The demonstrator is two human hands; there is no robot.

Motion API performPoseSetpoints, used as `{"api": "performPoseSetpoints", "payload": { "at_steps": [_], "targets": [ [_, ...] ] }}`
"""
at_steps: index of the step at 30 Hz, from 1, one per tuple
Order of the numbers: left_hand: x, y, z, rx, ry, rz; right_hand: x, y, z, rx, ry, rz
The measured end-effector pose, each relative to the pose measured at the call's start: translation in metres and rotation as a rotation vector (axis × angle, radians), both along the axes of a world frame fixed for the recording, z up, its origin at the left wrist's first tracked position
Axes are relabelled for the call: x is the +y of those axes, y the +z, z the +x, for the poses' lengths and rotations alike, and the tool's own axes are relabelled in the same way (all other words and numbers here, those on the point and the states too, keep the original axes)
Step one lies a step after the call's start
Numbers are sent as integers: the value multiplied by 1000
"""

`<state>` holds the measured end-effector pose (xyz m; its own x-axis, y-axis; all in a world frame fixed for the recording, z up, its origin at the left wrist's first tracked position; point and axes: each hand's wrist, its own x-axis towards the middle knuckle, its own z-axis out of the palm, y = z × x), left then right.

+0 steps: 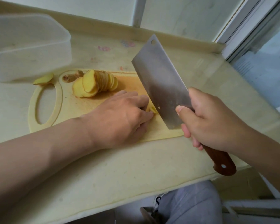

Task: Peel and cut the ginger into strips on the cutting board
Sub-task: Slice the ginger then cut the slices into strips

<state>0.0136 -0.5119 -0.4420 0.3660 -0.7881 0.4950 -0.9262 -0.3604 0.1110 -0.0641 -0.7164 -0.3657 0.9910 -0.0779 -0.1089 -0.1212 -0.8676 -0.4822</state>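
Observation:
A pale yellow cutting board (pixel 71 109) with an oval handle hole lies on the counter. On its far side sits a fanned stack of yellow ginger slices (pixel 95 83), with an unpeeled ginger knob (pixel 73 75) behind it. My left hand (pixel 120 115) rests knuckles-up on the board, its curled fingertips holding down a small ginger piece (pixel 153 109) that is mostly hidden. My right hand (pixel 212 122) grips a steel cleaver (pixel 160 81) by its brown wooden handle, thumb on the blade. The blade's edge stands on the board right beside my left fingers.
A translucent plastic container (pixel 27 47) stands at the back left. One ginger offcut (pixel 44 79) lies on the counter beside the board's handle. The cream counter (pixel 120 172) ends at a front edge near my legs; a window frame (pixel 249 26) rises at the right.

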Motion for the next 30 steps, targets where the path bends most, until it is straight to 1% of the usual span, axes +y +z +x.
{"api": "performPoseSetpoints", "payload": {
  "at_steps": [5,12,19,23,25,27,30],
  "targets": [
    [0,-1,0,3,10,17,1,5,4,41,52,-53],
    [0,-1,0,-2,7,1,3,10,10,88,68,-83],
    [-1,-1,1,10,-7,-27,10,17,25,183,115,-147],
    [-1,1,1,23,-28,-22,23,18,39,137,158,-200],
    [0,1,1,31,-31,-21,25,13,40,101,136,-155],
    [0,1,1,28,-23,-21,21,8,37,52,93,-68],
    [0,1,0,10,-5,-13,6,12,29,-31,-14,62]
  ]
}}
